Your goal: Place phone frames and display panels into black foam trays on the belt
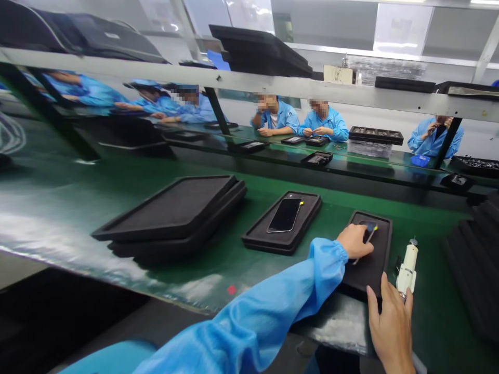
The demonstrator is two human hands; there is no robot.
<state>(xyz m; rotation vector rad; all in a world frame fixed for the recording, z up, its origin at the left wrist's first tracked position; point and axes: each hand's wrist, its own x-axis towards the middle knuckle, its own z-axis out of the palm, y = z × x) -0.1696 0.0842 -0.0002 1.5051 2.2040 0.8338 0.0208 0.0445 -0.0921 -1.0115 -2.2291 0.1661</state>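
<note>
My left hand [354, 241], in a blue sleeve, lies on a dark phone [368, 229] with a yellow tab that rests in a black tray [370, 265] on the green belt; its fingers curl over the phone. My right hand [391, 327] is at the tray's near edge and wraps round the base of a white electric screwdriver [407, 267] standing upright. A second phone [285, 214] lies untouched in another black tray [283, 221] to the left.
A stack of larger black trays [171, 215] sits further left on the green belt [117, 187]. Black foam pieces [473, 254] stand at the right. Several people in blue coats sit at the far belt [296, 122]. A metal shelf rail [249, 83] with trays runs overhead.
</note>
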